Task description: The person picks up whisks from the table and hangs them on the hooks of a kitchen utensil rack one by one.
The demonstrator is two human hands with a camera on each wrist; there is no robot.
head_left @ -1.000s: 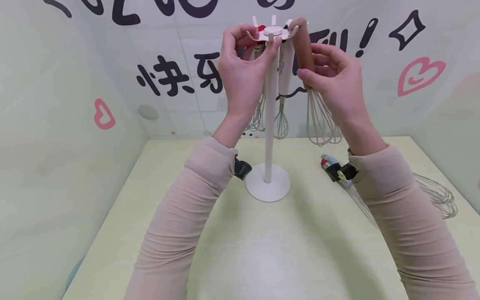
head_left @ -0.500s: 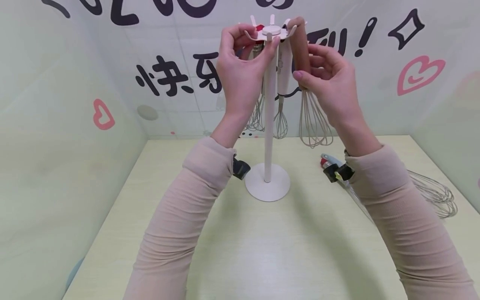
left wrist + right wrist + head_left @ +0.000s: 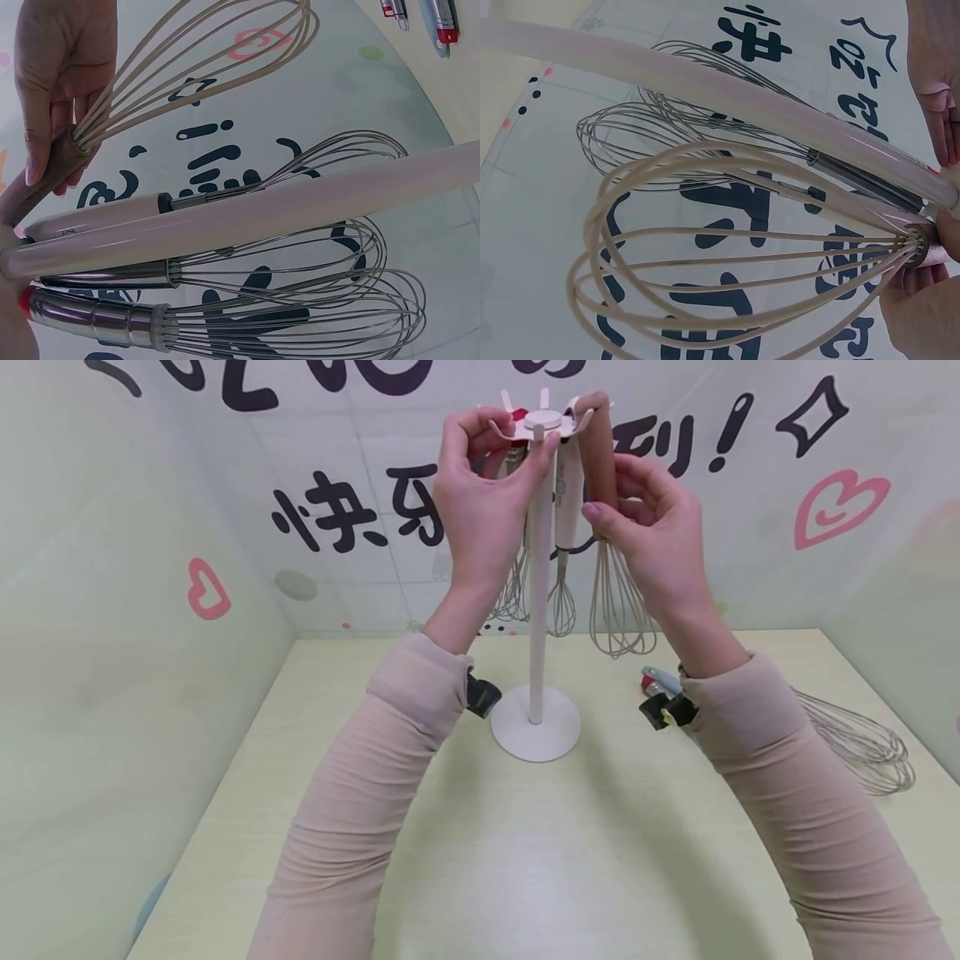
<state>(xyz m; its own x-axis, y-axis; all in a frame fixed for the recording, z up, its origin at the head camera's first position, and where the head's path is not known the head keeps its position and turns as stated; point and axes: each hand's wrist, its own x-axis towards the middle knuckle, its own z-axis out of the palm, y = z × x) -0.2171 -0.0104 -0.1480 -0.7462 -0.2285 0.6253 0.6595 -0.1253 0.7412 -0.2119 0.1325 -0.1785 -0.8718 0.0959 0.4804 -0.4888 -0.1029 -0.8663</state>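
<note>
A white stand [image 3: 537,610] with a round base and a ring of hooks stands on the table. My left hand [image 3: 483,506] holds its hook ring, the thumb at the front. At the ring's right side, my right hand [image 3: 663,539] pinches the brown handle of a whisk [image 3: 598,460] between thumb and fingers. This whisk's top is at a hook, and its beige wires point down. Behind the pole hang a white-handled whisk [image 3: 568,502], a red-topped metal whisk [image 3: 97,319] and a dark metal-handled whisk [image 3: 112,274]. The left hand partly hides them in the head view.
On the table's right side lie whisks, one with a light blue handle [image 3: 662,679] and a red tip beside it, partly behind my right arm. Their wire loops [image 3: 862,739] show past the sleeve. A wall with black lettering [image 3: 326,514] rises behind the table.
My right hand has shifted a little left, bringing the brown-handled whisk's wires closer to the pole and more upright. The left hand keeps its place on the hook ring.
</note>
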